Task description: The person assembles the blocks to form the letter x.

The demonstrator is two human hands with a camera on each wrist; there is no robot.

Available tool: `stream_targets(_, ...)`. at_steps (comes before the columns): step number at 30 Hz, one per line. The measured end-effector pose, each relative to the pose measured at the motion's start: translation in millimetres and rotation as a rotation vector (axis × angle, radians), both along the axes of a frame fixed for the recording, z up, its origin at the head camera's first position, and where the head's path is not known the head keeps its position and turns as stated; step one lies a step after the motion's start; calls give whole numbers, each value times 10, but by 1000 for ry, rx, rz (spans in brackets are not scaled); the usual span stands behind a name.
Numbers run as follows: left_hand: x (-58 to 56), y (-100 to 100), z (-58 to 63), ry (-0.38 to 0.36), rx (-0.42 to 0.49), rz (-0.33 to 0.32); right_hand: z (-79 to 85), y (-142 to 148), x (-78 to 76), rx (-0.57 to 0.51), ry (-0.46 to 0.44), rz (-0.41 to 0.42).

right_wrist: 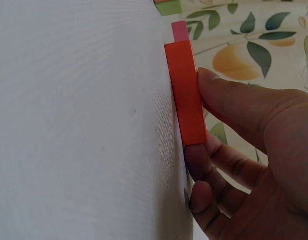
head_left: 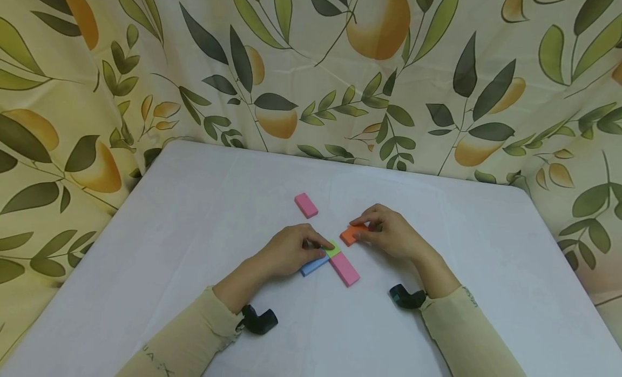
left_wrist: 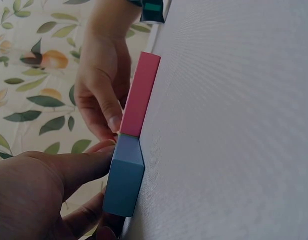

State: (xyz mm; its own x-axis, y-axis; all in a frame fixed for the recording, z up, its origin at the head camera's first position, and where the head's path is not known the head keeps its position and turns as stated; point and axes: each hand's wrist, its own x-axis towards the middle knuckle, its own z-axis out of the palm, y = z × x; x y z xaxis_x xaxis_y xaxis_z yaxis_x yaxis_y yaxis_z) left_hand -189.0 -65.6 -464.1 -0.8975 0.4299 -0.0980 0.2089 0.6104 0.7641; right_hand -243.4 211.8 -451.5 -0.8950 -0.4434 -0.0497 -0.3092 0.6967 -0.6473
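Note:
A blue block point(head_left: 315, 266), a small green block point(head_left: 332, 250) and a pink block point(head_left: 345, 269) lie together on the white tabletop. My left hand point(head_left: 293, 250) is over the first two, its index finger on the green one and its thumb on the blue one. In the left wrist view, the other fingers curl behind the blue block point(left_wrist: 126, 185), with the pink block point(left_wrist: 141, 95) beyond it. To the right, my right hand point(head_left: 391, 231) pinches an orange block point(head_left: 351, 235) between thumb and fingers. The right wrist view shows this orange block point(right_wrist: 186, 95) close against the tabletop.
Another pink block point(head_left: 306, 205) lies apart, farther back on the table point(head_left: 218, 204). A patterned cloth point(head_left: 311, 85) with leaves and fruit hangs behind the back edge. Black wrist devices point(head_left: 259, 320) sit at both cuffs.

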Motion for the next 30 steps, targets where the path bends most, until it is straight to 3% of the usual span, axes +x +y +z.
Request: stream_targets(30,-21,0,-22,20,-8,-8,2,-30,17,-22,-1,22)
